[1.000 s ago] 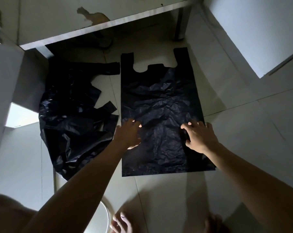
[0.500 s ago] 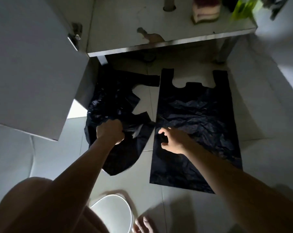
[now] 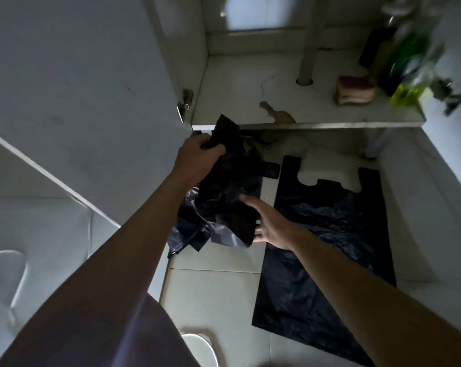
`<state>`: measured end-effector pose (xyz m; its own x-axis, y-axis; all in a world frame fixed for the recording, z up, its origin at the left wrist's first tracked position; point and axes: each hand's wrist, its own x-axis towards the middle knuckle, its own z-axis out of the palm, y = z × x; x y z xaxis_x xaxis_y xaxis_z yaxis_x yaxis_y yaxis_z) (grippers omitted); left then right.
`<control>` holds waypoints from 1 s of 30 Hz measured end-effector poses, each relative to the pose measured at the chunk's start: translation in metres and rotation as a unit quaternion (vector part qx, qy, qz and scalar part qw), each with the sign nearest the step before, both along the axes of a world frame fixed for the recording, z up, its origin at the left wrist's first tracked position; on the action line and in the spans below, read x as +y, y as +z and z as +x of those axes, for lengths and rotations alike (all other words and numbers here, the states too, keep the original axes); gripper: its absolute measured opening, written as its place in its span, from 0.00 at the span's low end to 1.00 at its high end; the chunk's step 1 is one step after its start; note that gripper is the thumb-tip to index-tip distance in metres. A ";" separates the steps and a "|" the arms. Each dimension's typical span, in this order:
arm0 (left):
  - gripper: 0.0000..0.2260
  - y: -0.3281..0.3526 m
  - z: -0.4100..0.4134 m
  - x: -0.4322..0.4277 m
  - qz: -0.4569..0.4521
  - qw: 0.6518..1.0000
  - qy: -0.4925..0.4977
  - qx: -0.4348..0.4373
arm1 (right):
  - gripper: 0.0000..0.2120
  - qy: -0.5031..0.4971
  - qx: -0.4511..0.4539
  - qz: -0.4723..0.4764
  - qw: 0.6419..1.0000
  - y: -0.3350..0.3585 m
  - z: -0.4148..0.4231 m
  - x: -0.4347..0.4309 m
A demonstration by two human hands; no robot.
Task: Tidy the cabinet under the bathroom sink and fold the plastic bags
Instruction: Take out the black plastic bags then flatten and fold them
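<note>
Left hand point(image 3: 201, 154): clenched on the crumpled black plastic bag point(image 3: 224, 197), raised off the pale tiled floor point(image 3: 216, 290).
Right hand point(image 3: 273, 225): fingers straight, touching its lower edge.
Done: second black plastic bag point(image 3: 330, 255) lies flat.
Left: folding both, probably.

I see the crumpled bag point(image 3: 232, 181) and the flat bag point(image 3: 330, 247) plain black, the cabinet door point(image 3: 78, 88) white, the sponge point(image 3: 355, 92) dark red over tan, the bottle point(image 3: 408, 75) yellow-green.
</note>
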<state>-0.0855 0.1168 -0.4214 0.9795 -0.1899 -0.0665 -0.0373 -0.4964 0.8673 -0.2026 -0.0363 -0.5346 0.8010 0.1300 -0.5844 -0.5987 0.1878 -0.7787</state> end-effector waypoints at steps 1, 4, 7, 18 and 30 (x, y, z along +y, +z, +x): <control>0.14 0.007 0.001 -0.005 -0.006 1.000 -0.003 -0.002 | 0.28 -0.044 0.007 0.016 0.999 0.008 0.004 -0.003; 0.11 0.025 0.004 -0.023 -0.009 0.999 -0.008 -0.040 | 0.18 -0.157 -0.029 -0.027 0.987 0.034 0.015 -0.020; 0.09 0.043 0.009 -0.039 -0.024 0.994 0.034 -0.098 | 0.16 -0.186 -0.073 -0.054 0.978 0.077 0.023 -0.053; 0.09 0.081 -0.028 -0.096 0.020 0.956 -0.292 -0.033 | 0.13 -0.337 -0.132 -0.076 0.929 0.240 0.040 -0.141; 0.55 0.051 -0.097 -0.208 -0.026 0.966 -0.253 0.051 | 0.18 -0.307 -0.161 0.004 0.938 0.311 -0.008 -0.167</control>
<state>-0.1829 -0.0913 -0.3703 0.7494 -0.6483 -0.1346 -0.1774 -0.3925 0.9025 -0.2103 -0.2035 -0.2234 0.8610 -0.4098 -0.3012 -0.1103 0.4277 -0.8972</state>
